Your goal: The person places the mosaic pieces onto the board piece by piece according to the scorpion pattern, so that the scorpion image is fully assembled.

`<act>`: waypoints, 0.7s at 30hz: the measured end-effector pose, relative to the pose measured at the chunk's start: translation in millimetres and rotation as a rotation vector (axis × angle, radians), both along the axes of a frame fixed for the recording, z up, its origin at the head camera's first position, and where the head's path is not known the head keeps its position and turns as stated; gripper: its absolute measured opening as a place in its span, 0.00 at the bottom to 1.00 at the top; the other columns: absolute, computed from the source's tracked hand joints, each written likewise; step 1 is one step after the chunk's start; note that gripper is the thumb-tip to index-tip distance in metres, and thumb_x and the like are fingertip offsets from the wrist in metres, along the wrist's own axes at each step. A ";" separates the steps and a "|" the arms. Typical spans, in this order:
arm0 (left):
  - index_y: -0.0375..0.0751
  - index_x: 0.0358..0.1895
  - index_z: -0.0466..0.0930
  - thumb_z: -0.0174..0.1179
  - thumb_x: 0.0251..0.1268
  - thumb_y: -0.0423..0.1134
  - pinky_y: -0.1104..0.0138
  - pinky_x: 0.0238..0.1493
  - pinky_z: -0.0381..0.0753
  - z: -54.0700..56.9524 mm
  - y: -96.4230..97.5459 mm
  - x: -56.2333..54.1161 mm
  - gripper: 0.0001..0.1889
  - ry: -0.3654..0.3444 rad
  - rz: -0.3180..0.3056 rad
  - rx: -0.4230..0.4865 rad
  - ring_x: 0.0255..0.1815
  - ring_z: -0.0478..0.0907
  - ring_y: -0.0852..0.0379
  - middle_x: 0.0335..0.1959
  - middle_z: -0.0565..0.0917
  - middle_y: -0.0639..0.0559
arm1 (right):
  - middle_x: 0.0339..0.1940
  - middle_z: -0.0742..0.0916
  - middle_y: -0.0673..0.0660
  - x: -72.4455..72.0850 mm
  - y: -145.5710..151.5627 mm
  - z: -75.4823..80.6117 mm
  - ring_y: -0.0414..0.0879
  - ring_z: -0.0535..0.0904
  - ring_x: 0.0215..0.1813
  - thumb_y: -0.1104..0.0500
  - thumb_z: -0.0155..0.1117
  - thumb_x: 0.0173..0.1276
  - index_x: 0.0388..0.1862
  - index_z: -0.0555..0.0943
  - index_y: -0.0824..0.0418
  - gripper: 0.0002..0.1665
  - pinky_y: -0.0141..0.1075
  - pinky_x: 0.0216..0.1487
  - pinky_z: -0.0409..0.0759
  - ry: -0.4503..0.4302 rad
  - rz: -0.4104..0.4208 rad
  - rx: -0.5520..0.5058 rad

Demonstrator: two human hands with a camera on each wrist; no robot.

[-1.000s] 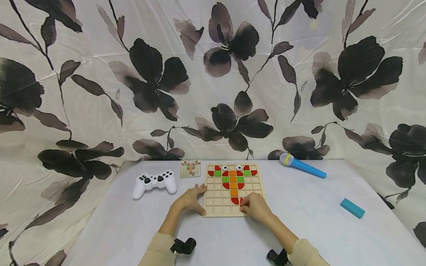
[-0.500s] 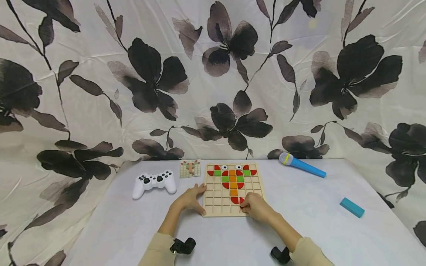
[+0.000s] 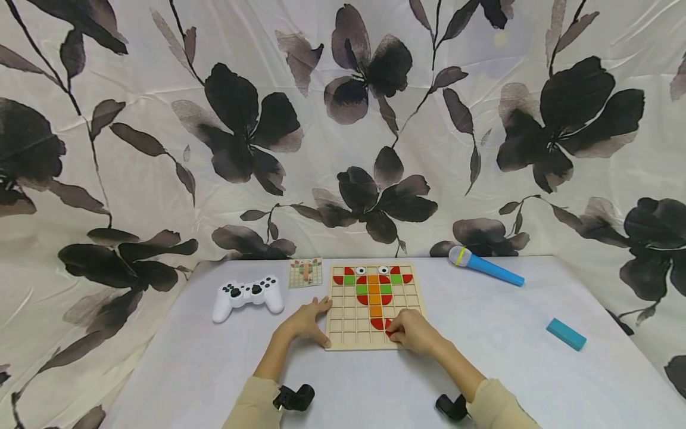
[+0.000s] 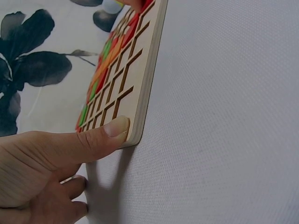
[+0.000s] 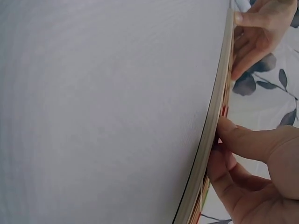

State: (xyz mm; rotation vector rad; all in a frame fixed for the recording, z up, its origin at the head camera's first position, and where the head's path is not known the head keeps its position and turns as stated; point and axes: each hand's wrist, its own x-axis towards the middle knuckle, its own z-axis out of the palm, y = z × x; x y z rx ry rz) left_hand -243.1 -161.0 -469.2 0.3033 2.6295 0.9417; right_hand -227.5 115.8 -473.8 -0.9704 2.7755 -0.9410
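A square wooden grid board (image 3: 351, 341) lies on the table, with red, green and orange tiles and two eye tiles set in its cells. My left hand (image 3: 306, 325) rests at its left edge. In the left wrist view the extended thumb (image 4: 100, 140) presses on the board's near corner. Over the lower right part of the board, my right hand (image 3: 415, 332) pinches a small red tile (image 3: 389, 334) between thumb and finger. The right wrist view shows those fingertips at the board's edge, mostly covering the tile.
A small pattern card (image 3: 305, 274) lies behind the board's left side. On the left is a white game controller (image 3: 248, 295). A blue toy microphone (image 3: 490, 267) lies at the back right, and a teal block (image 3: 566, 334) further right. A floral cloth hangs behind.
My right hand has shifted slightly on the board, and more of the red tile shows below its fingertips. The left hand keeps its place at the edge.
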 end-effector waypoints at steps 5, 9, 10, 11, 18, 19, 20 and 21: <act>0.34 0.67 0.65 0.78 0.30 0.31 0.43 0.69 0.51 -0.6 -0.5 0.3 0.50 0.000 -0.001 -0.003 0.73 0.48 0.35 0.72 0.59 0.42 | 0.26 0.85 0.55 1.2 0.5 -1.6 0.45 0.78 0.33 0.71 0.68 0.53 0.29 0.86 0.69 0.03 0.31 0.33 0.79 -0.008 -0.022 -0.014; 0.34 0.67 0.65 0.78 0.30 0.31 0.42 0.69 0.51 -0.6 -0.6 0.2 0.50 0.000 -0.001 -0.005 0.73 0.48 0.35 0.72 0.59 0.42 | 0.24 0.85 0.52 1.3 0.3 -2.4 0.39 0.75 0.29 0.69 0.69 0.54 0.28 0.85 0.69 0.02 0.28 0.29 0.76 -0.029 -0.027 -0.021; 0.34 0.67 0.65 0.78 0.30 0.31 0.43 0.69 0.51 -0.6 -0.6 0.2 0.50 0.000 -0.001 -0.004 0.73 0.48 0.35 0.72 0.59 0.42 | 0.24 0.84 0.52 1.2 0.1 -2.4 0.38 0.74 0.28 0.69 0.69 0.54 0.28 0.84 0.69 0.02 0.27 0.28 0.75 -0.033 -0.026 -0.025; 0.33 0.67 0.65 0.78 0.30 0.31 0.43 0.69 0.51 -0.5 -0.6 0.2 0.50 0.001 -0.002 -0.003 0.73 0.48 0.35 0.72 0.59 0.41 | 0.23 0.84 0.51 1.1 0.2 -2.6 0.37 0.73 0.27 0.69 0.69 0.54 0.28 0.84 0.69 0.02 0.27 0.27 0.75 -0.032 -0.023 -0.027; 0.33 0.67 0.65 0.78 0.30 0.31 0.42 0.69 0.51 -0.2 0.0 0.8 0.50 0.005 0.001 0.003 0.72 0.48 0.34 0.72 0.59 0.41 | 0.21 0.81 0.48 1.0 0.2 -2.5 0.36 0.69 0.25 0.69 0.68 0.54 0.24 0.82 0.65 0.03 0.26 0.25 0.72 -0.034 -0.032 -0.019; 0.34 0.67 0.65 0.78 0.30 0.31 0.42 0.68 0.51 -0.3 0.0 0.7 0.50 0.005 0.003 0.003 0.72 0.48 0.33 0.72 0.60 0.41 | 0.20 0.80 0.48 1.0 0.7 -2.9 0.36 0.69 0.24 0.69 0.68 0.54 0.24 0.82 0.65 0.03 0.27 0.24 0.72 -0.041 -0.037 -0.021; 0.34 0.67 0.65 0.78 0.30 0.31 0.42 0.68 0.51 -0.4 0.0 0.7 0.50 0.005 0.003 0.003 0.72 0.49 0.33 0.72 0.59 0.41 | 0.21 0.80 0.48 0.8 0.9 -3.2 0.36 0.69 0.24 0.68 0.68 0.55 0.24 0.82 0.64 0.03 0.26 0.24 0.71 -0.055 -0.043 -0.025; 0.34 0.67 0.65 0.78 0.30 0.31 0.42 0.68 0.52 -0.6 -0.1 0.5 0.50 0.004 0.004 0.004 0.72 0.49 0.33 0.72 0.59 0.41 | 0.21 0.81 0.48 0.7 1.3 -3.3 0.36 0.69 0.24 0.68 0.69 0.55 0.25 0.82 0.65 0.03 0.26 0.24 0.71 -0.068 -0.047 -0.032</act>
